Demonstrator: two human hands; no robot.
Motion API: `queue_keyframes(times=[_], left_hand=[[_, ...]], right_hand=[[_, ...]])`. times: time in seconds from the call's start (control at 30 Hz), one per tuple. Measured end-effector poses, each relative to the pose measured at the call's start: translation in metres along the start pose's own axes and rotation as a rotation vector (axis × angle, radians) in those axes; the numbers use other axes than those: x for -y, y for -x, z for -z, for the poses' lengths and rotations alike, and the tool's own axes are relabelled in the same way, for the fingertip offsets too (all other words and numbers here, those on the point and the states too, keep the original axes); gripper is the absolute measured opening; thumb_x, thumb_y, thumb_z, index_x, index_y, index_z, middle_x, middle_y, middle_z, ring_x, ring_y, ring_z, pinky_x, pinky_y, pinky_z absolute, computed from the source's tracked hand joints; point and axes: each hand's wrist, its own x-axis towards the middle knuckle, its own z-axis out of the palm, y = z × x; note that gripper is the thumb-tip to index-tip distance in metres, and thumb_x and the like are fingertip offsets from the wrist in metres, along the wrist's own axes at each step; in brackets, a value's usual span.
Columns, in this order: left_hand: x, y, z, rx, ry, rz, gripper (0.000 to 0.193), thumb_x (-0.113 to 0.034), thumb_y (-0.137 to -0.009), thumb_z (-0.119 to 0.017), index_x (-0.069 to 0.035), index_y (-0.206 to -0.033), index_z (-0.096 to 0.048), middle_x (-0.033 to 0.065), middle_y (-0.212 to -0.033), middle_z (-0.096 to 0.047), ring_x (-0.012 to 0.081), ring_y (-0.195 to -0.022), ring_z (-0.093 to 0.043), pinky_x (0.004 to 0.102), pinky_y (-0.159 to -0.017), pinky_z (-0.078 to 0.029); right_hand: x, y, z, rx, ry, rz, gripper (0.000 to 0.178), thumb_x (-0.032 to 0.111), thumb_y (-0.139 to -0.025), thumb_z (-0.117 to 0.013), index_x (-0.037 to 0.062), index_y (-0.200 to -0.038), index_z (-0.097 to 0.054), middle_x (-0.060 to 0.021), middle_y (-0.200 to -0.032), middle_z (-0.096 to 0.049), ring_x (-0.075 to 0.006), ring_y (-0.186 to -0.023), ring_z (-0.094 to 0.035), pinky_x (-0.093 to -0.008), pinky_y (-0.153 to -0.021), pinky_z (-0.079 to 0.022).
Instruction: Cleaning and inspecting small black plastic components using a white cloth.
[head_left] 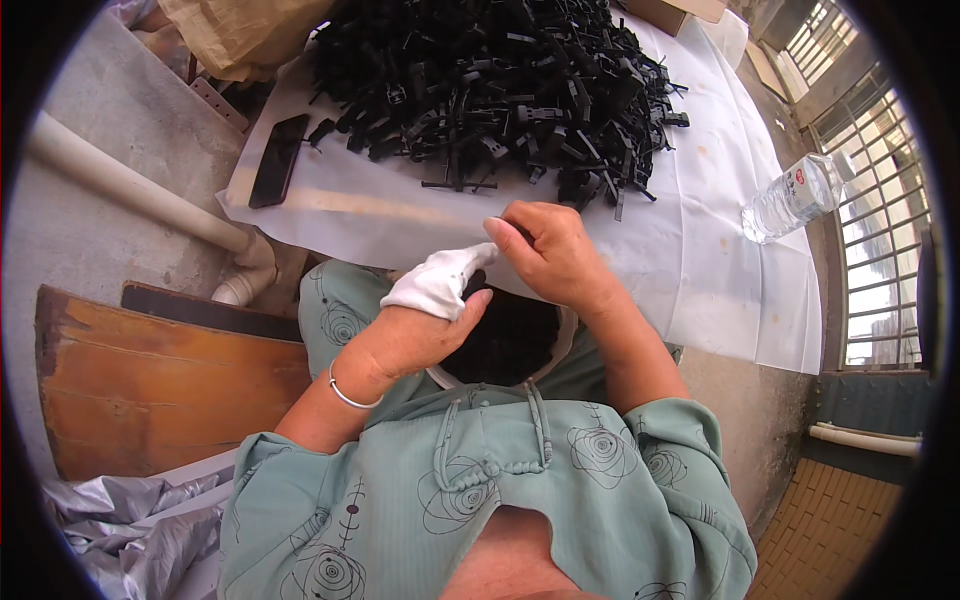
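Note:
My left hand (420,325) has a white cloth glove (432,284) over its fingers, and its thumb is bare. Between that thumb and the gloved fingers sits a small black plastic part (474,284), mostly hidden. My right hand (558,252) is bare and closed, thumb against curled fingers, close to the gloved fingertips; whatever it pinches is too small to make out. Below both hands, between my knees, stands a round bucket (567,335) with a pale rim and dark contents. Beyond them a big heap of black plastic parts (500,100) covers much of the table.
White plastic sheeting (715,230) covers the table. A black phone (280,160) lies at its left edge, and a clear water bottle (795,197) stands tilted in view at the right. Left of me are a brown board (170,385) and a pale pipe (140,185). A brown paper bag (245,35) is at the far left.

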Motion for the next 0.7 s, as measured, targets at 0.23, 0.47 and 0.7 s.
queue_keyframes(times=[0.23, 0.47, 0.7], left_hand=[[0.004, -0.005, 0.005, -0.117, -0.164, -0.035, 0.019, -0.005, -0.083, -0.059, -0.001, -0.101, -0.062, 0.0132, -0.089, -0.06, 0.0256, -0.075, -0.059, 0.0301, -0.07, -0.049], [0.029, -0.039, 0.006, -0.416, -0.353, -0.074, 0.023, -0.01, -0.081, -0.06, 0.0, -0.101, -0.058, 0.0171, -0.097, -0.06, 0.0328, -0.084, -0.059, 0.0356, -0.074, -0.049], [0.013, -0.045, 0.0, -0.102, 0.337, 0.295, 0.027, -0.009, -0.085, -0.056, -0.001, -0.111, -0.053, 0.0116, -0.093, -0.06, 0.0157, -0.065, -0.059, 0.0267, -0.059, -0.048]], right_hand=[[-0.017, -0.021, -0.027, -0.117, 0.635, -0.174, 0.017, 0.022, -0.082, -0.058, 0.0053, -0.079, -0.056, -0.0117, -0.071, -0.062, -0.0319, -0.066, -0.061, -0.0406, -0.057, -0.05], [-0.008, 0.011, -0.026, -0.285, 0.567, 0.162, 0.008, 0.011, -0.078, -0.062, 0.0067, -0.083, -0.056, -0.0078, -0.065, -0.052, -0.0281, -0.055, -0.055, -0.0373, -0.048, -0.044], [-0.005, 0.021, -0.005, -0.195, 0.293, 0.403, 0.017, 0.0, -0.072, -0.064, 0.0045, -0.087, -0.057, -0.007, -0.06, -0.047, -0.0256, -0.049, -0.049, -0.0351, -0.044, -0.039]])
